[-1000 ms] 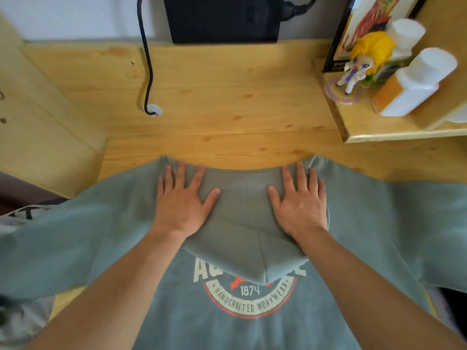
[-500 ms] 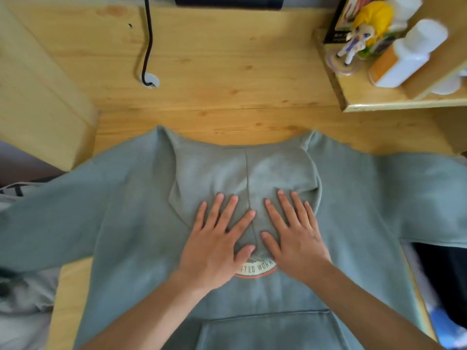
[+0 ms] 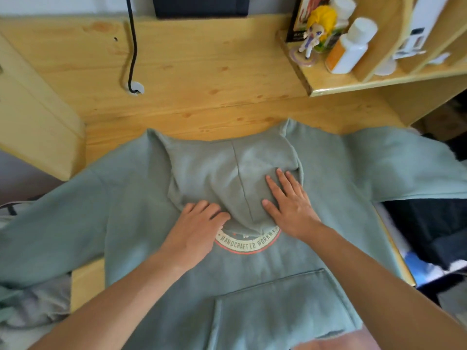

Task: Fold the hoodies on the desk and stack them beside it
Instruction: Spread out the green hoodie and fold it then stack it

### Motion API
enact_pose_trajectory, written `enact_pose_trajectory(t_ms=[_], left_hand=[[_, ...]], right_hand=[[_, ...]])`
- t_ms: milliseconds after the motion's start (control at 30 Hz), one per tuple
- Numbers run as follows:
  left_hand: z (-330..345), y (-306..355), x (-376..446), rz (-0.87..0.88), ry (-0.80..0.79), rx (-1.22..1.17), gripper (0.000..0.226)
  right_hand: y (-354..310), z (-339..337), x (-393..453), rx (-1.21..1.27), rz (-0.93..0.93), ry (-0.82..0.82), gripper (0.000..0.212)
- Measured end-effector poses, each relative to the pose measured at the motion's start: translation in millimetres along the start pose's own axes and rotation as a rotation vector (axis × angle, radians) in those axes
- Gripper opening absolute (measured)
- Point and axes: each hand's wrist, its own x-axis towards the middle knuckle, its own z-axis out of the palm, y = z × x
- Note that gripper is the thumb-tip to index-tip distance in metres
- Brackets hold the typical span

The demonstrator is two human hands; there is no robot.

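A grey-green hoodie [image 3: 252, 286] lies front side up on the wooden desk [image 3: 202, 79], sleeves spread to both sides and hanging over the edges. Its hood [image 3: 214, 173] is folded down over the chest and covers the top of a round printed logo [image 3: 249, 245]. My left hand [image 3: 195, 231] sits at the hood's lower left edge with its fingers curled into the fabric, which bunches there. My right hand [image 3: 290, 204] presses flat on the hood's right half, fingers straight. A kangaroo pocket [image 3: 278, 311] shows near me.
More grey clothing [image 3: 32, 314] lies off the desk's left edge. A raised shelf [image 3: 353, 82] at back right carries a figurine [image 3: 316, 29] and a white bottle [image 3: 351, 44]. A black cable [image 3: 132, 46] drops into a desk hole. Dark fabric [image 3: 429, 228] lies right of the desk.
Both hands slid down the hood from its top toward its tip. The left hand then went from flat to curled at the hood's lower left edge; the right moved slightly right.
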Motion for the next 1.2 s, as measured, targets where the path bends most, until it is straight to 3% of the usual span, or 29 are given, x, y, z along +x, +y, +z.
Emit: enact_pose_trajectory(t_ms=[233, 333, 433, 500, 567, 633, 733, 833, 933, 1033, 1167, 1200], left_hand=[[-22, 8, -19, 0.031, -0.083, 0.029, 0.043], [-26, 14, -28, -0.038, -0.139, 0.092, 0.041], [-32, 35, -5, -0.128, -0.036, 0.058, 0.021], [-35, 59, 25, -0.195, 0.13, -0.124, 0.004], [-23, 75, 50, -0.314, 0.19, -0.278, 0.025], [4, 78, 61, -0.405, 0.108, -0.168, 0.051], [35, 73, 61, -0.443, -0.107, 0.034, 0.066], [37, 72, 61, -0.461, -0.183, 0.047, 0.07], [28, 76, 70, -0.542, -0.297, 0.088, 0.07], [11, 94, 90, -0.729, -0.455, 0.108, 0.066], [-9, 175, 108, -0.806, -0.2, 0.08, 0.06], [-8, 202, 105, -0.795, -0.163, 0.047, 0.059]], right_hand=[[0, -4, 3, -0.001, 0.021, -0.064, 0.076], [-2, -2, 1, -0.06, 0.01, -0.055, 0.078], [-5, 2, -2, -0.125, -0.017, -0.027, 0.079], [-5, 2, -2, -0.13, -0.028, -0.023, 0.078], [-6, 1, -4, -0.126, -0.035, -0.019, 0.078], [-2, 1, -4, -0.094, -0.049, -0.027, 0.075], [8, -7, 1, 0.015, -0.086, -0.091, 0.072], [23, -38, -10, 0.361, -0.081, -0.142, 0.063], [71, -77, -60, 0.744, -0.002, 0.059, 0.037], [153, -118, -113, 1.121, 0.341, 0.244, 0.022], [275, -169, -131, 1.745, 0.757, 0.403, 0.012], [300, -174, -126, 1.831, 0.841, 0.385, 0.021]])
